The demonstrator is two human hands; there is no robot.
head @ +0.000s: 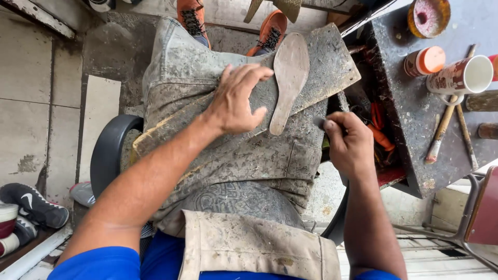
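My left hand point(236, 101) lies flat, fingers spread, pinning the tan leather shoe sole point(288, 78) on the scuffed wooden lap board point(332, 62); my right hand point(350, 142) pinches a small grey blade point(318, 122) near its heel.

Blue short sleeves point(98, 262), a grimy, stained beige apron point(249, 243), and orange shoes point(270, 31) with dark, probably black, laces.
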